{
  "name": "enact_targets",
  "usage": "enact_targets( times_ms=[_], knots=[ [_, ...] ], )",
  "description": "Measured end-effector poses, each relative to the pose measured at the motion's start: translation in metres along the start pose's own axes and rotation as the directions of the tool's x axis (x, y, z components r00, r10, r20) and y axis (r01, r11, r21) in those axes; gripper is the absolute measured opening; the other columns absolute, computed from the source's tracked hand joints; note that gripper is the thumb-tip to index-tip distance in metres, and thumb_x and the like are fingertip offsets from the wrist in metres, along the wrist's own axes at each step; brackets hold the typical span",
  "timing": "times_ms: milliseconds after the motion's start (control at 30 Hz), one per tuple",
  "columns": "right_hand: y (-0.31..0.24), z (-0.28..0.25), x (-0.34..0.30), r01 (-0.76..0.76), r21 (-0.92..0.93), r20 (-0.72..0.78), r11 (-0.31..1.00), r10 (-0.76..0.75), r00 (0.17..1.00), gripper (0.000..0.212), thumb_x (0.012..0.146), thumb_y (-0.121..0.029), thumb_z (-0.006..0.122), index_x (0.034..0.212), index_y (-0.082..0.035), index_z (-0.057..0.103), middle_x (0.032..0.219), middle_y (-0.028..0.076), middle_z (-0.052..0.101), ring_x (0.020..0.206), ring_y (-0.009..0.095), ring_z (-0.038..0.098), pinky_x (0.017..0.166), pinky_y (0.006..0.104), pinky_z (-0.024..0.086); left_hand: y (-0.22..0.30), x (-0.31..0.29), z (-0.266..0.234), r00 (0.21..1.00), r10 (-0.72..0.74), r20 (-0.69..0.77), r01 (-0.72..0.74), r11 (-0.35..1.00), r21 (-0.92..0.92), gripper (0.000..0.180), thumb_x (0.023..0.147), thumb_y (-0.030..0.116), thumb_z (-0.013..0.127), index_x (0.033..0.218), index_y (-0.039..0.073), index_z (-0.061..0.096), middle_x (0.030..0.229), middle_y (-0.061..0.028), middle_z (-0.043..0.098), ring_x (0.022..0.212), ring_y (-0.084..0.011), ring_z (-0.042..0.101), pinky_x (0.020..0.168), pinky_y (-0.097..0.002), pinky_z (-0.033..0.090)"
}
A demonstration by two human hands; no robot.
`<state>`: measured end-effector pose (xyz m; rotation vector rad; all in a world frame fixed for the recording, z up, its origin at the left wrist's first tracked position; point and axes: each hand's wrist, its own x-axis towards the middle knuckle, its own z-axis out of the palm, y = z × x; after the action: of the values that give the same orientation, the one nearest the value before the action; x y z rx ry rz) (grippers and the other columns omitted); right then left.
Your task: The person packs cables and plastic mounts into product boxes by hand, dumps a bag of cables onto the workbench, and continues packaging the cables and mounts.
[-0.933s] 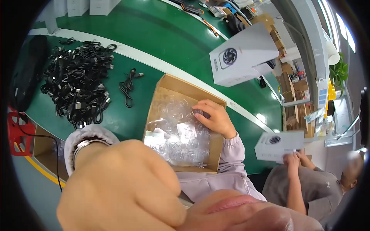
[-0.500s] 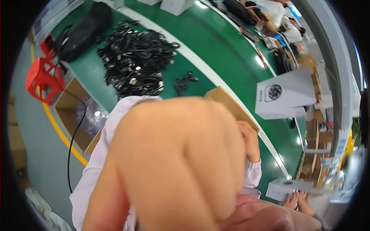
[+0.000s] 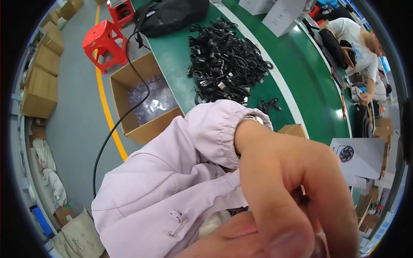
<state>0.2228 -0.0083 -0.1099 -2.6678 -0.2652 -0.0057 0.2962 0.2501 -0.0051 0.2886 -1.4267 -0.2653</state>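
My left hand (image 3: 297,185) is raised very close in front of me at the lower right, coming out of a pale lilac sleeve with a gathered cuff (image 3: 223,133). Its fingers are bent and drawn in toward the thumb; their tips are partly hidden, so what lies between them cannot be made out. A shiny band (image 3: 254,119) circles the wrist. My right hand is not visible. Beyond the cuff, a heap of black cables (image 3: 228,64) with metal plugs lies on the green tabletop (image 3: 170,71), beside a small separate cable bundle (image 3: 269,105).
An open carton (image 3: 161,128) holding clear plastic stands at the table's left. Behind it are a red stool (image 3: 103,45) and a black bag (image 3: 172,18). A black cord (image 3: 112,133) hangs past the carton. White boxes (image 3: 363,155) stand right; a co-worker (image 3: 355,38) sits across.
The view has swung left, so the heap and carton sit farther right in the picture. My left hand has shifted right and down. My right hand, earlier at a brown box, no longer shows.
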Motion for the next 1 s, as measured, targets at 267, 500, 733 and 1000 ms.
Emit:
enact_targets(
  times_ms=[267, 500, 733, 1000],
  knots=[
    [0.004, 0.003, 0.006, -0.024, 0.032, -0.002, 0.999, 0.024, 1.000, 0.022, 0.074, -0.002, 0.059, 0.096, -0.001, 0.059, 0.096, 0.013, 0.057, 0.083, 0.027, 0.057, 0.073, 0.0309, 0.045, -0.009, -0.002, -0.010, 0.999, -0.030, 0.022, 0.030, 0.999, -0.011, 0.030, 0.088, 0.035, 0.046, 0.072, 0.014, 0.060, 0.057, -0.0023, 0.044, 0.039, -0.0118, 0.033, 0.035, -0.0246, 0.020],
    [0.006, 0.004, 0.008, -0.011, 0.025, 0.006, 1.000, 0.011, 1.000, 0.022, 0.073, -0.002, 0.060, 0.095, -0.001, 0.059, 0.096, 0.013, 0.057, 0.082, 0.027, 0.057, 0.072, 0.0309, 0.045, -0.005, -0.006, -0.012, 1.000, -0.017, -0.008, 0.017, 1.000, 0.007, 0.032, 0.088, 0.039, 0.046, 0.075, 0.015, 0.063, 0.057, -0.0024, 0.044, 0.039, -0.0117, 0.033, 0.035, -0.0246, 0.020],
    [0.013, 0.006, 0.005, 0.029, -0.001, 0.000, 1.000, -0.029, 1.000, 0.022, 0.074, -0.005, 0.061, 0.095, -0.002, 0.060, 0.096, 0.013, 0.057, 0.083, 0.027, 0.057, 0.073, 0.0315, 0.045, 0.003, -0.016, -0.009, 0.999, 0.037, -0.036, -0.036, 0.999, 0.037, 0.035, 0.088, 0.044, 0.046, 0.078, 0.016, 0.065, 0.058, -0.0025, 0.043, 0.039, -0.0116, 0.032, 0.035, -0.0247, 0.020],
    [0.013, 0.004, 0.004, 0.013, -0.011, -0.036, 1.000, -0.014, 0.999, 0.022, 0.073, -0.007, 0.063, 0.095, -0.004, 0.060, 0.094, 0.011, 0.058, 0.078, 0.026, 0.058, 0.068, 0.0308, 0.046, 0.004, -0.025, -0.005, 0.972, 0.233, -0.010, -0.233, 0.972, -0.012, 0.038, 0.087, 0.049, 0.045, 0.081, 0.018, 0.067, 0.058, -0.0026, 0.043, 0.039, -0.0115, 0.032, 0.034, -0.0247, 0.019]
  ],
)
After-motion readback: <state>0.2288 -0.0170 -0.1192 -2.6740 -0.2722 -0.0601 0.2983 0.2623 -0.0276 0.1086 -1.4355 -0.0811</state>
